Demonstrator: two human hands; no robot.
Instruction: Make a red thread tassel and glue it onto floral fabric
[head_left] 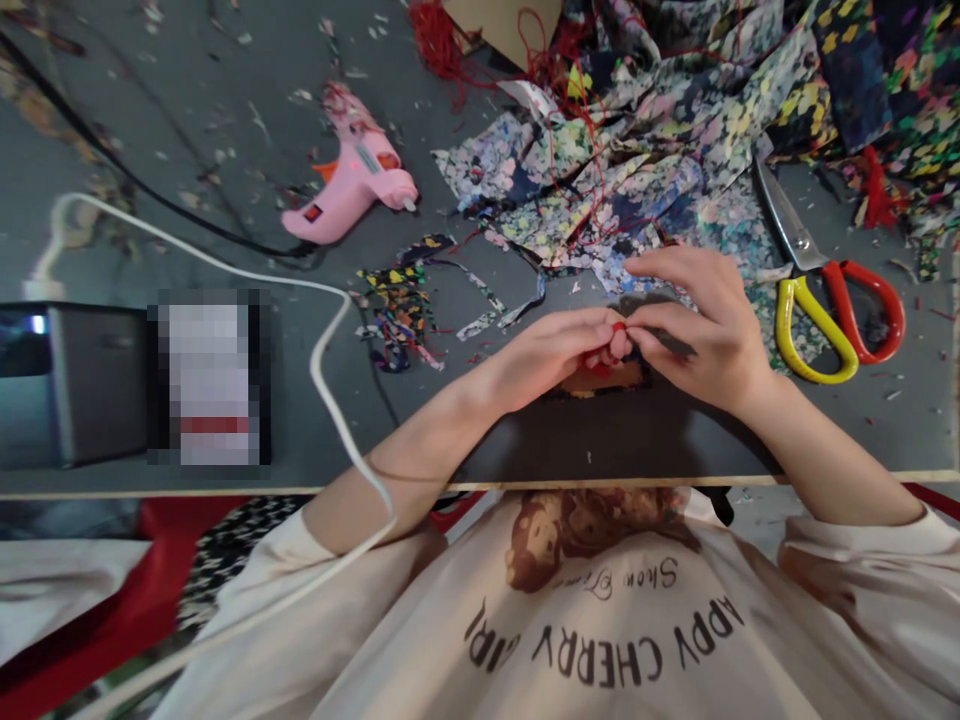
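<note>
My left hand (559, 345) and my right hand (705, 325) meet above the table near its front edge. Both pinch a small red piece (619, 329) between their fingertips; it could be thread, but it is too small and too covered to be sure. On my right hand, the thumb and a finger are closed at the piece, while the index finger is raised away. Under the fingers lies a flat brown piece (611, 377) with a dark patterned border and some red on it, partly hidden by my left hand.
Floral fabric (615, 170) with tangled red threads (442, 45) heaps up at the back. Scissors (802, 250) lie open at right. A pink glue gun (352, 185), fabric scraps (401, 310), a phone (210, 380) and a dark box (97, 385) are leftward. A white cable (322, 350) crosses my left forearm.
</note>
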